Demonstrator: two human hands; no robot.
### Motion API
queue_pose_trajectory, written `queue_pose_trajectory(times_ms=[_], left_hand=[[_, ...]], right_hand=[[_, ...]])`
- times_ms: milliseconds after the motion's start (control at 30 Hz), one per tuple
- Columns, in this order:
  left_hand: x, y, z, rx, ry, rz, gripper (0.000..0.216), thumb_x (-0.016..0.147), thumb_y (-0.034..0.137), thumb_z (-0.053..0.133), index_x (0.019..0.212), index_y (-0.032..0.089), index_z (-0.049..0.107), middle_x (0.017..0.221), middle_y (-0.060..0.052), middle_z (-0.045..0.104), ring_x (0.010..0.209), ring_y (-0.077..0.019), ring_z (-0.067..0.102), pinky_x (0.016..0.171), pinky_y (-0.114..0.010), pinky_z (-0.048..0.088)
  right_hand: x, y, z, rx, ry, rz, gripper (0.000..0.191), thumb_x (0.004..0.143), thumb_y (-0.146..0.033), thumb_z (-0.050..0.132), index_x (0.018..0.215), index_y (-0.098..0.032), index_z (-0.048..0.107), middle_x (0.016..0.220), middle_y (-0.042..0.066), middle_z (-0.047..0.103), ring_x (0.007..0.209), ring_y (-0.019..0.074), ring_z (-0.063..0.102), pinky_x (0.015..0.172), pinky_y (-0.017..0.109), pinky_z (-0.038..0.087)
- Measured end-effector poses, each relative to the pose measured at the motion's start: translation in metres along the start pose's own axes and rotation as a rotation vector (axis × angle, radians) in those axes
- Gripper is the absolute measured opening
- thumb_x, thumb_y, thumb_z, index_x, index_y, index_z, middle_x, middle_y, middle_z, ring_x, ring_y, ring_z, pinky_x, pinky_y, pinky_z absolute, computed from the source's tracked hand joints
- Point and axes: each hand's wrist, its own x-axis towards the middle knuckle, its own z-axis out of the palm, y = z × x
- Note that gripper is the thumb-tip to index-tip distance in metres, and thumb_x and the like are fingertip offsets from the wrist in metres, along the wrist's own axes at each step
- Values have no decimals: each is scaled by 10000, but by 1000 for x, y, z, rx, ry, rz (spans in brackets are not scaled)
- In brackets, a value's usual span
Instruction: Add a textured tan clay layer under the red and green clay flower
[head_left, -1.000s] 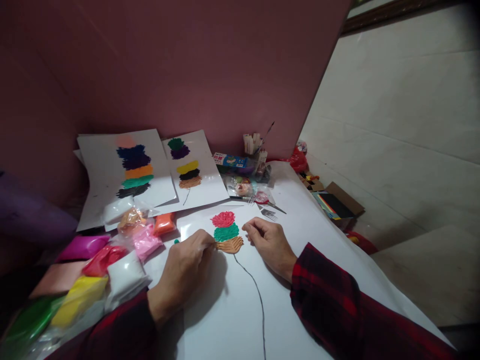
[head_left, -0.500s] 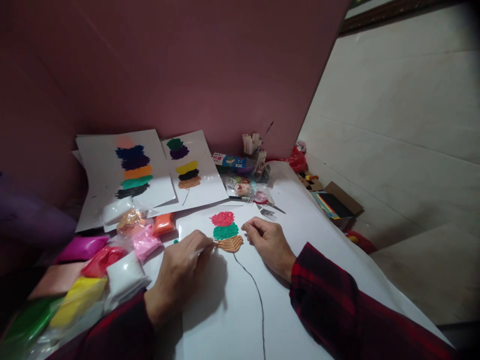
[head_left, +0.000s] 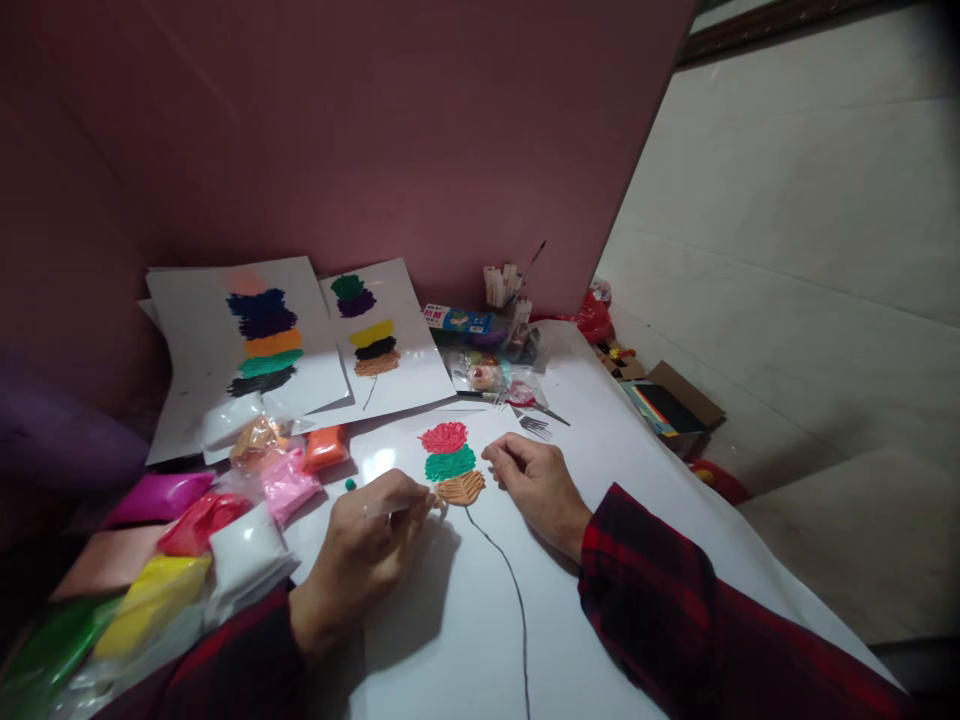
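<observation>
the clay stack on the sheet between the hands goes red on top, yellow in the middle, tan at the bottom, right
No, the middle patch is green, not yellow. The head view shows the red patch on top, green in the middle, the tan patch at the bottom.

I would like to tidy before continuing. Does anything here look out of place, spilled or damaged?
Only a small thing: a green clay bit lies alone at the left edge of the white sheet, apart from the clay packets, close to the left hand. Nothing looks spilled or torn.
</observation>
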Motion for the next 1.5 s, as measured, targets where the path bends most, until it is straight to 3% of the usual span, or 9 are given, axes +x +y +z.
queue_pose_trajectory(times_ms=[300,733,1133,1500], left_hand=[[1,1,6,-64,74,-74,43,813,122,622,812,157,648,686,-13,683,543,-93,610,474,-182,464],[2,-1,15,-24,20,-138,73,811,125,609,788,151,673,693,-5,710,579,-86,646,532,-140,486],[6,0,15,-7,-225,-340,183,893,246,497,823,180,653,787,-13,698,692,-127,637,643,-220,479],[9,-1,7,109,-415,-347,225,920,271,379,831,185,567,756,-19,635,674,-155,580,624,-271,410]], right_hand=[[0,-2,-1,7,-9,2,248,909,-318,487,767,-191,646,590,-13,569,561,127,519,545,241,398],[0,-3,-1,4,-17,7,252,915,-320,482,779,-192,650,589,-16,571,558,122,518,538,237,389],[0,-2,-1,-3,-21,18,246,913,-326,484,780,-200,648,590,-19,576,561,123,521,540,240,384],[0,-2,-1,-8,-12,8,248,907,-320,490,754,-196,640,584,-20,571,554,121,513,538,240,378]])
